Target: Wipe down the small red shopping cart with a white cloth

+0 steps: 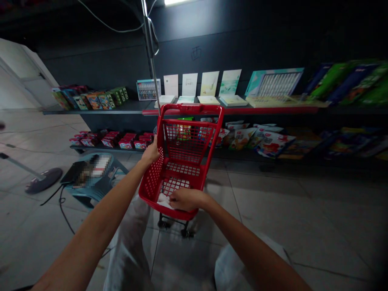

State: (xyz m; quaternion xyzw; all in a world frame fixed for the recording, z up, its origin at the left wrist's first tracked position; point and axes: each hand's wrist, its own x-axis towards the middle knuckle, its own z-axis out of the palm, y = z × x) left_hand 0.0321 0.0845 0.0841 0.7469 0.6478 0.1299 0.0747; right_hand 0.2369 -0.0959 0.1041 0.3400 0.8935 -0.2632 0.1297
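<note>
A red plastic shopping cart (209,155) with mesh walls stands upright on small black wheels between my knees. My left hand (151,152) is closed on the upper left side of its basket; the fingertips are partly hidden. My right hand (185,199) is at the near end of the basket, fingers curled over a crumpled white cloth (163,199). The cloth touches the near rim, and its exact material is hard to make out. Through the mesh, the basket's floor shows.
Behind the cart, a dark shelf (130,106) bears upright booklets (190,85) and boxes (106,99). Snack bags (242,136) and red packs (112,138) lie on the lower shelf. At left are a blue stool (86,193), a cable and a round stand base (45,180). A metal pole (153,64) rises behind the cart.
</note>
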